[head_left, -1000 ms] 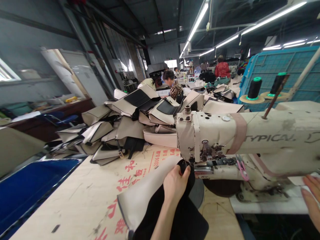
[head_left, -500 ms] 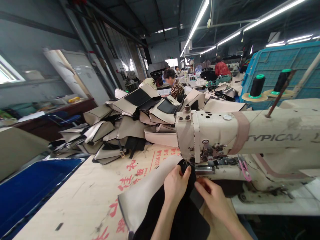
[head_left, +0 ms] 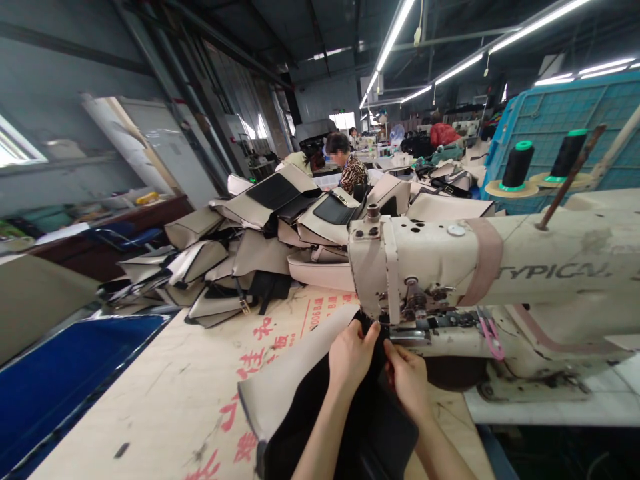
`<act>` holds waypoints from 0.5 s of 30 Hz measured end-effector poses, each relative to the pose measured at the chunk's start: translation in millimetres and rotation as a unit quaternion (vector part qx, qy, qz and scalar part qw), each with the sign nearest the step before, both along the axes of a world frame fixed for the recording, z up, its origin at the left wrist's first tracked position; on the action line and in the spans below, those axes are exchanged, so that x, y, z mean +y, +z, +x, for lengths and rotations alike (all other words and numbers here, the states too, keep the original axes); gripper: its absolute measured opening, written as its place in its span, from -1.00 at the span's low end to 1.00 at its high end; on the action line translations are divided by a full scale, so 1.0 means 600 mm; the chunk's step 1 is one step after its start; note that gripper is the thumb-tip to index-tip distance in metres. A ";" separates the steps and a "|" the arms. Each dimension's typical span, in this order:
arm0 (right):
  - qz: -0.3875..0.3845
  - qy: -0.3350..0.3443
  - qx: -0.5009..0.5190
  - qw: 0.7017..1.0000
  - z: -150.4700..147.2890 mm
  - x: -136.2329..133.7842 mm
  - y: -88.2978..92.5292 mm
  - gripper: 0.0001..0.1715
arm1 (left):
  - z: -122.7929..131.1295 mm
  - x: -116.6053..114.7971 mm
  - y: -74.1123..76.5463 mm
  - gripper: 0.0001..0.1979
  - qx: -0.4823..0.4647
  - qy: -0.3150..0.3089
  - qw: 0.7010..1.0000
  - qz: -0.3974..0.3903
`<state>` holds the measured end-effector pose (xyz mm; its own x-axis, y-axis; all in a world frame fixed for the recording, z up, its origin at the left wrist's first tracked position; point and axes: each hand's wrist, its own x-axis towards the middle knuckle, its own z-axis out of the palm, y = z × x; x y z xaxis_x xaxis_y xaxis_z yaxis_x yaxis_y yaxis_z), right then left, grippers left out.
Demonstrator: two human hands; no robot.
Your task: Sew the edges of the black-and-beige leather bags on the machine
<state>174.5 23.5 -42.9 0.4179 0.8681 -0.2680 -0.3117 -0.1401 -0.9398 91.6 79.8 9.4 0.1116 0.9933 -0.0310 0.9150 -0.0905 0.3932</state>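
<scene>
Under the head of a cream sewing machine (head_left: pixel 430 260) lies a bag piece of black material (head_left: pixel 310 420) with a beige panel (head_left: pixel 280 380) on its left side. My left hand (head_left: pixel 353 353) is closed on the black material just in front of the needle area, thumb and fingers pinching it. Close beside it, my right hand (head_left: pixel 407 370) pinches the right edge of the same bag piece below the machine's arm. The needle and the seam are hidden behind my fingers and the machine head.
A heap of beige and black bags (head_left: pixel 260 260) lies behind the wooden tabletop (head_left: pixel 165 393). A blue-lined bin (head_left: pixel 75 387) stands at the left. Black thread spools (head_left: pixel 517 165) sit above the machine near a blue crate (head_left: pixel 575 127). A co-worker (head_left: pixel 350 167) sits beyond the heap.
My right hand has moved left and slightly up, closer to my left hand, and now grips the bag piece's edge. The loose dark flap by it is turned down. My left hand stays nearly in place.
</scene>
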 end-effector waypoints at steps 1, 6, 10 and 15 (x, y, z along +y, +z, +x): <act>-0.005 -0.005 0.006 1.000 -0.001 0.002 0.002 -0.46 | 0.000 0.003 0.001 -0.60 0.007 -0.005 1.000 0.001; -0.027 -0.013 0.018 0.999 -0.005 0.009 0.009 -0.44 | 0.002 0.016 0.006 -0.65 0.015 -0.022 1.000 0.002; -0.006 0.026 0.001 1.000 -0.001 0.002 0.010 -0.42 | 0.001 0.022 0.008 -0.67 0.013 -0.025 1.000 0.001; 0.050 -0.028 -0.202 0.978 0.131 -0.082 0.018 -0.48 | 0.000 0.024 0.006 -0.62 0.012 -0.023 1.000 0.002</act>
